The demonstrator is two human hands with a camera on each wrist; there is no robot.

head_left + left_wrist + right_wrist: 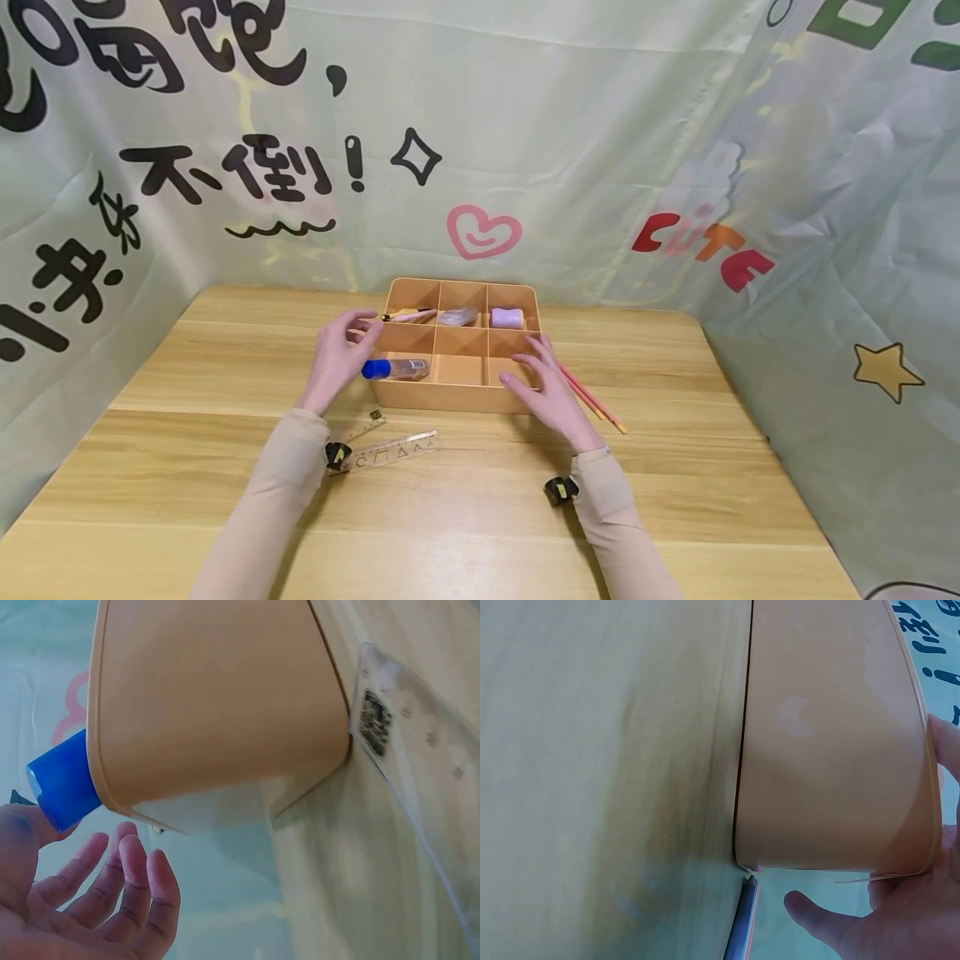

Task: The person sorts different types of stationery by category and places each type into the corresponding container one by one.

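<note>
A tan compartment box stands on the table near the back wall. My left hand hovers at its left side with loosely bent fingers, apart from the box in the left wrist view. My right hand is at the right end, thumb over the rim and fingers along the side; firm contact is unclear. In the front left compartment lies a clear bottle with a blue cap, its cap jutting past the rim. The back row holds a slim pink pen-like stick, a clear rounded item and a purple spool.
Clear rulers lie in front of the box, partly under my left wrist. Two thin reddish sticks with yellow ends lie to the right of the box. Printed fabric encloses the wooden table at the back and sides.
</note>
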